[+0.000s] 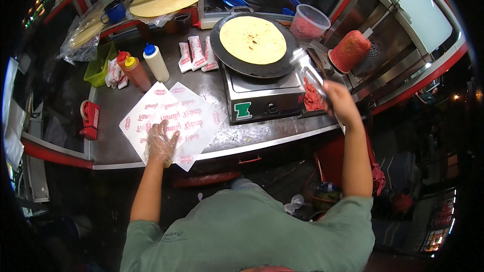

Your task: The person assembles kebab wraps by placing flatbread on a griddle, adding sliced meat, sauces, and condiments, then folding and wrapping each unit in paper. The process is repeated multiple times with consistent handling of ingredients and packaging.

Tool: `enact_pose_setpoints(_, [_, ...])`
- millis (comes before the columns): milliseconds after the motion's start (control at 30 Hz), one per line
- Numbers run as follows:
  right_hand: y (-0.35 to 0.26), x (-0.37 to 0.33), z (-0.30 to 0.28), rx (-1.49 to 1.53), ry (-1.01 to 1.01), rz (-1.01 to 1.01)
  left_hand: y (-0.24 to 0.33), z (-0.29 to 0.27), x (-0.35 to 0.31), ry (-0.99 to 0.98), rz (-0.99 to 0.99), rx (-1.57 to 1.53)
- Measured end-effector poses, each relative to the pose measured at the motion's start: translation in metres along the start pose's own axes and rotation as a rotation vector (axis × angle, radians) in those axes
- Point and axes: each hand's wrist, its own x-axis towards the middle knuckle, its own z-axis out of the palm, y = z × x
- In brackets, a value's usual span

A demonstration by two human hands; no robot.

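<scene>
My left hand (161,143), in a clear plastic glove, lies with fingers spread on white paper wrappers (196,116) with red print, fanned out at the counter's front edge. My right hand (342,102) is closed around a shiny metal utensil (306,64) with a broad end; blur hides its exact kind. It is held over a tray of shredded reddish meat (313,98), beside the griddle. A round yellow flatbread (253,40) with brown spots lies on the black round griddle pan (229,63), atop a steel burner box (264,102).
Several wrapped rolls (196,53) lie left of the pan. A white squeeze bottle (157,64), red and yellow-capped sauce bottles (137,74) and a green basket (100,65) stand farther left. A red tape dispenser (89,120) is at left. A meat cone (349,50) stands at right.
</scene>
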Motion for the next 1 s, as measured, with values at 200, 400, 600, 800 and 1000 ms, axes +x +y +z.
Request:
enact_pose_setpoints(200, [-0.007,0.214,0.002,-0.062,0.016,0.128,0.072,-0.053,0.005,-0.337,-0.301,0.145])
enact_pose_setpoints(400, [-0.093,0.251,0.004,-0.055,-0.114,-0.437,0.095,-0.021,-0.021,-0.197,-0.408,-0.02])
enact_pose_setpoints(600, [-0.068,0.23,-0.091,0.111,-0.336,-0.233,0.147,-0.034,-0.055,0.131,-0.104,-0.199])
enact_pose_setpoints(800, [-0.034,0.289,-0.055,-0.241,-0.414,0.08,0.209,-0.011,-0.061,-0.168,0.284,-0.185])
enact_pose_setpoints(1000, [-0.071,0.317,-0.016,-0.227,-0.246,-0.246,0.213,-0.022,-0.055,-0.393,0.607,-0.707])
